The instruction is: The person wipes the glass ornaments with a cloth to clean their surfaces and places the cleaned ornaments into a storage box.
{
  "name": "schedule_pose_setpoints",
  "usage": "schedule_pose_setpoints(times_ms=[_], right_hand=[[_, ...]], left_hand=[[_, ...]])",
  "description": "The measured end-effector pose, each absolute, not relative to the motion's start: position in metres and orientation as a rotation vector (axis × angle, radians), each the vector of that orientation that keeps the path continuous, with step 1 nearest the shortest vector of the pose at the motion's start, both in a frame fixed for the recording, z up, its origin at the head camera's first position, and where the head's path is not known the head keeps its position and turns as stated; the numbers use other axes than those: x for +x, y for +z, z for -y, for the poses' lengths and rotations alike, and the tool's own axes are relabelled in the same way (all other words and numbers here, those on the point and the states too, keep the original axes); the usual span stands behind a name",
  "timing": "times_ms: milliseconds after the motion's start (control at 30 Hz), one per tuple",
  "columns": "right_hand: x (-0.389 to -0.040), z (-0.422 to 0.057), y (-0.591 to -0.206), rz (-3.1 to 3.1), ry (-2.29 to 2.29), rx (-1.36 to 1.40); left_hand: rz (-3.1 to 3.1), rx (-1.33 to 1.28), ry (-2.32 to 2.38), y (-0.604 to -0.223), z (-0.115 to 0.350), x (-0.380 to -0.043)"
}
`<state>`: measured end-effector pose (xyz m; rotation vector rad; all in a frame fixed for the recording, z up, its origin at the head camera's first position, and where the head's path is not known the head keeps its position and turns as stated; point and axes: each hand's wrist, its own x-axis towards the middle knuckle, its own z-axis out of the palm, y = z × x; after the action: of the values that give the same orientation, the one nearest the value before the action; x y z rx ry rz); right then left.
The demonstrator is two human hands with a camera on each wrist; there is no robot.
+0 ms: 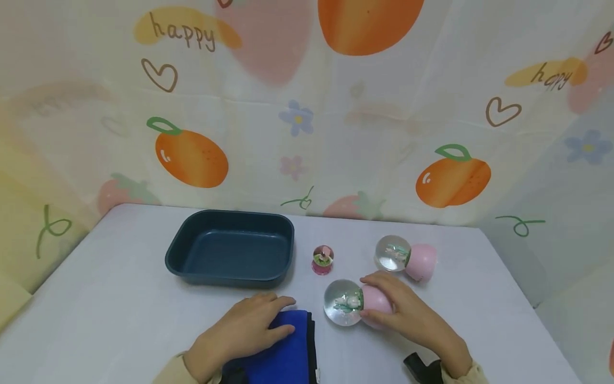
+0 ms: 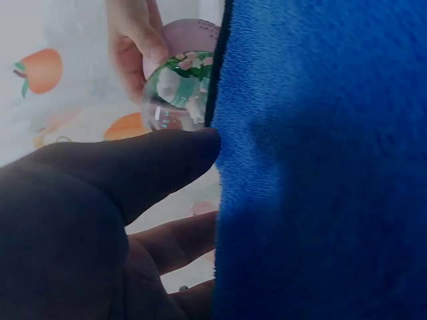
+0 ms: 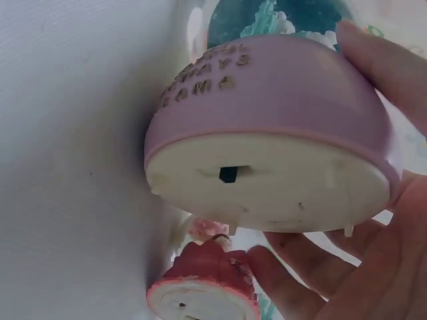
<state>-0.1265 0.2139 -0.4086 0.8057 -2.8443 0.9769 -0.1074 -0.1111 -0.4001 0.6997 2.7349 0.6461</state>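
Observation:
My right hand [image 1: 408, 314] grips the pink base of a snow globe [image 1: 342, 303] that lies on its side, its clear ball toward the left. Raised letters show on that base [image 3: 267, 100] in the right wrist view, along with its white underside. My left hand [image 1: 251, 325] rests on a folded blue cloth [image 1: 292, 352], thumb on top, with the index finger past the far edge. In the left wrist view the thumb [image 2: 153, 160] meets the edge of the cloth, and the other fingertips are hidden behind it.
A dark teal rectangular pan [image 1: 230, 282] stands at the back left. To its right is a small globe ornament [image 1: 323, 260] with a pink base. Another pink-based snow globe [image 1: 393, 253] lies on its side at the back right. A patterned curtain [image 1: 384, 133] hangs behind the white table [image 1: 110, 293].

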Motion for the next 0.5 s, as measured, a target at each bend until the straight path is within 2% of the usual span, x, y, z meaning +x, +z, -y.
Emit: schedule_pose_setpoints(times_ms=[500], right_hand=[[-0.1297,-0.2068,-0.4147,2.831,0.834,0.870]], left_hand=[[-2.719,0.706,0.602,-0.4001,0.1187,-0.1091]])
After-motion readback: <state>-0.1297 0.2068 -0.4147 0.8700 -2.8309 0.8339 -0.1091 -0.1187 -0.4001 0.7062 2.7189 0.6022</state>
